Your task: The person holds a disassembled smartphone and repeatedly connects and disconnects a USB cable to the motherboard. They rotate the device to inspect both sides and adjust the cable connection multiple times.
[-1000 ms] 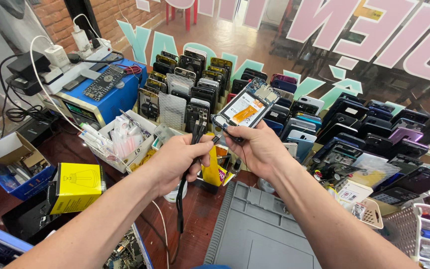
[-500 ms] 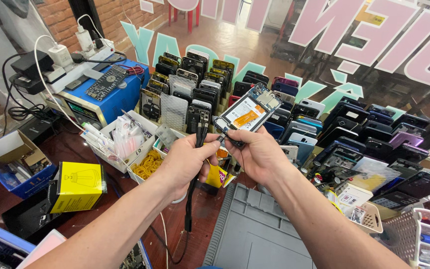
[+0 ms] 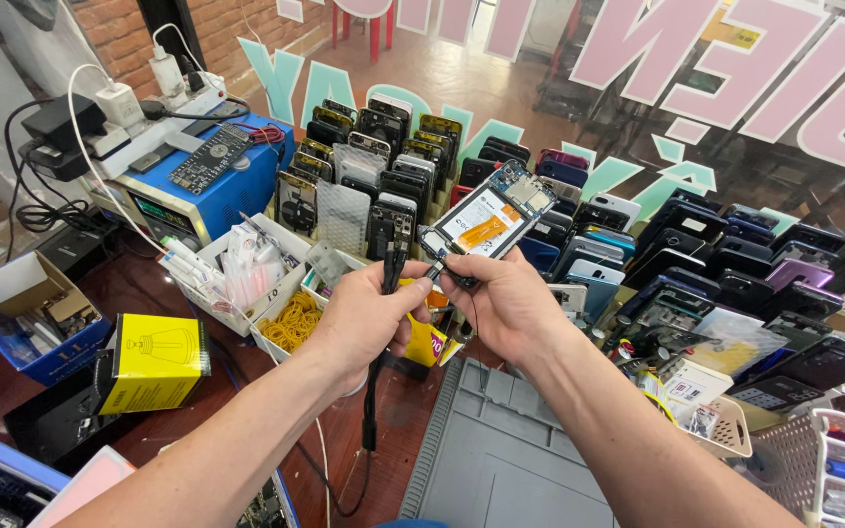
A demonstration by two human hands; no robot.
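My right hand (image 3: 509,305) holds an opened phone (image 3: 486,220) by its lower end, back cover off, so the white battery with an orange strip and the circuit board show. My left hand (image 3: 364,318) grips a bundle of black cables (image 3: 389,266) upright, their plug ends sticking up just left of the phone's bottom edge. The cables hang down below my left fist toward the dark wooden table (image 3: 149,293). The two hands nearly touch at the fingertips.
Rows of phones (image 3: 393,156) stand in racks behind the hands. A blue power supply (image 3: 212,186) sits at the left, with a white parts tray (image 3: 246,274), a yellow box (image 3: 156,360) and a blue bin (image 3: 22,318). A grey work mat (image 3: 511,460) lies below.
Both hands have stayed close together; the left hand with the cables has shifted slightly right toward the phone's lower end. The phone keeps about the same tilt.
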